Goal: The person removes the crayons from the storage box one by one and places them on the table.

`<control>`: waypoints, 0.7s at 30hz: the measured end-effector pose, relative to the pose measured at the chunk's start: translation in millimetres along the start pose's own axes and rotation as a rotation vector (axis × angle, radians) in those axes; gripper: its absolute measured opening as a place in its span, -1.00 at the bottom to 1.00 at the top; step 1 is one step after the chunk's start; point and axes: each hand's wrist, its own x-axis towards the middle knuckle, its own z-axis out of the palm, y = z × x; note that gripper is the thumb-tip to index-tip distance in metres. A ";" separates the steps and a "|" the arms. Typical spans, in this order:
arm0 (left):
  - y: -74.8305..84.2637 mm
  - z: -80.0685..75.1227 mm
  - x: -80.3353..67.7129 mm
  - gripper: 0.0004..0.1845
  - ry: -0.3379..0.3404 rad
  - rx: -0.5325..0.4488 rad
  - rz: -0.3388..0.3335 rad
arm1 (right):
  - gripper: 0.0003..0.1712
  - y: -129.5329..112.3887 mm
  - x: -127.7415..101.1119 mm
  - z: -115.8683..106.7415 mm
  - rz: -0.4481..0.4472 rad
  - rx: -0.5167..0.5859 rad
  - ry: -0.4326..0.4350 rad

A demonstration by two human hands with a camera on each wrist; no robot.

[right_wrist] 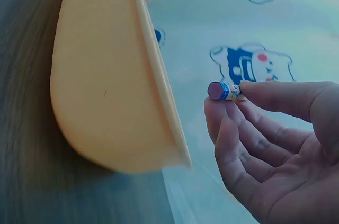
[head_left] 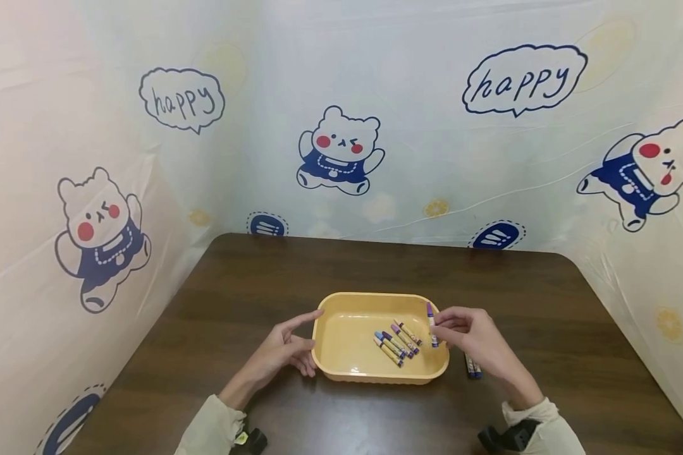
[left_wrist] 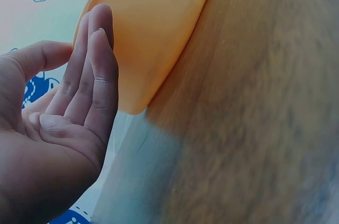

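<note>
My right hand (head_left: 471,327) pinches a purple crayon (head_left: 430,316) between thumb and fingers, over the right side of a yellow plastic tray (head_left: 341,303). The right wrist view shows the crayon (right_wrist: 223,91) end-on, with a blue-and-white wrapper, apart from the tray wall (right_wrist: 106,75). At the tray's left end, my left hand (head_left: 279,354) touches the rim and outer side with mostly straight fingers. Inside the tray, several crayons (head_left: 398,341) with yellow wrappers lie slanted in a loose group, right of the middle.
Beside the tray's right end, at least two more crayons (head_left: 473,366) lie on the dark wooden table (head_left: 262,272), partly hidden by the right hand. A pale printed curtain (head_left: 421,158) with cartoon bears stands around the table's back and sides.
</note>
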 end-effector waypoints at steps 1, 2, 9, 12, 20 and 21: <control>0.0 -0.2 -0.4 -0.34 -0.003 -0.002 0.002 | -0.73 2.6 -2.6 -2.8 0.004 0.005 0.012; 0.3 -0.3 -0.7 -0.34 -0.005 -0.004 0.004 | -0.71 5.4 -5.0 -5.7 0.000 0.012 0.020; 0.2 0.6 0.7 -0.34 0.001 0.010 0.017 | -0.66 34.0 -16.5 -29.9 0.025 0.007 0.098; 0.4 1.0 1.5 -0.34 0.005 0.015 0.012 | -0.64 49.9 -20.3 -39.3 0.067 0.023 0.119; 1.7 2.0 -1.1 -0.34 0.016 0.023 -0.006 | -0.65 79.1 -25.0 -49.6 0.201 -0.124 0.131; 1.8 2.0 -1.6 -0.35 0.017 0.023 -0.005 | -0.65 80.5 -25.4 -49.8 0.216 -0.158 0.121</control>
